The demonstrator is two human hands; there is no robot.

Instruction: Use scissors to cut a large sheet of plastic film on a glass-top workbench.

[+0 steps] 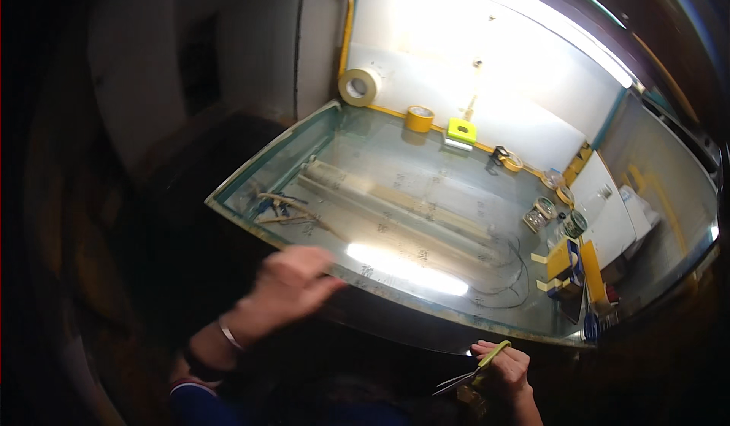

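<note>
My right hand (511,367) is at the table's front edge, closed around a pair of scissors (493,354) with yellow-green handles. Their slightly parted blades point left and down. Over the near left edge of the glass-topped table (471,171) hovers my left hand (293,283), its fingers bent and the thumb toward the right. It is blurred, and nothing plainly shows in it. Just beyond it on the glass lie some thin brownish sticks or strips (293,212) with dark blue bits. Long pale bars (380,190) and dark printed marks show on or through the surface.
Along the back stand a large tape roll (359,87), a yellow tape roll (419,119) and a yellow-green box (461,130). At the right are small tape rolls, jars (576,223) and a yellow-and-blue holder (564,262). A thin looped cord (525,278) lies nearby. A bright tube light (563,19) hangs above.
</note>
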